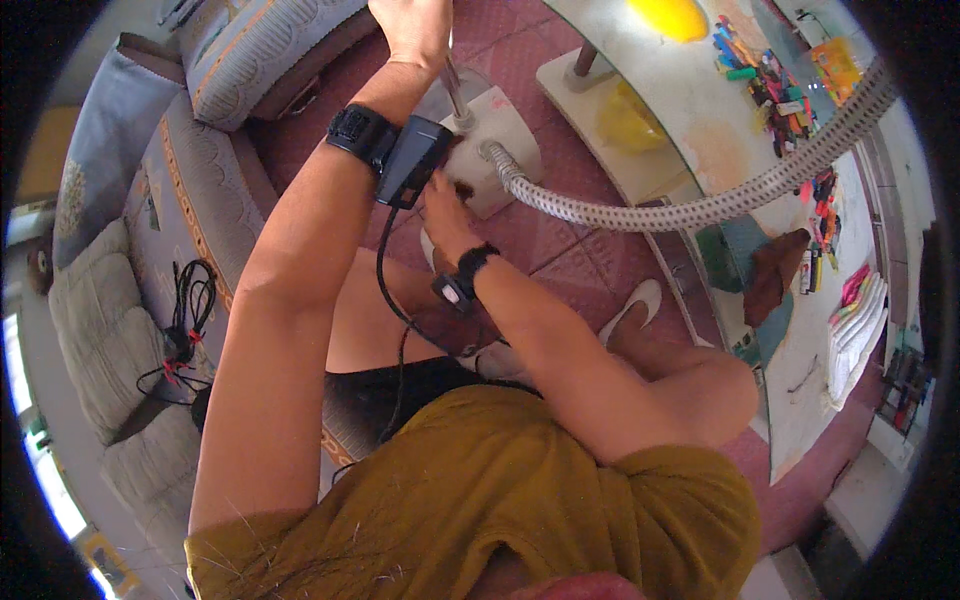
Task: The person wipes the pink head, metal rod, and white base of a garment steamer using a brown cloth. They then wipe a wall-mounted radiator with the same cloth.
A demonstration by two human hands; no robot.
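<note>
Maroon tile floor (580, 268) underlies the scene. Grey patterned sofa (205, 180) along the person's left. Pale table (795, 430) with a curved edge on the right, marker pens and other small items strewn over it. Across its upper part sweeps a ridged, speckled hose (650, 216), one end joined to the top of a white box (515, 125). This box stands on the floor ahead of the person, between sofa and table; a metal pole (456, 95) rises from it, beside the hose joint.

Yellow bag (635, 118) on the shelf below the tabletop. White folded cloths (857, 335) stacked near the table's far right edge; brown cloth (775, 278) crumpled nearer the middle.

Left hand (410, 30) is at the upper edge of view, beside the pole, fingers cut off; cannot tell whether they close on it. Right hand (450, 215) reaches low to the near side of the box, fingertips partly behind a black device (415, 160) strapped at the left wrist; grip and contact cannot be told. Black cable (178, 345) lies bundled on the sofa.
</note>
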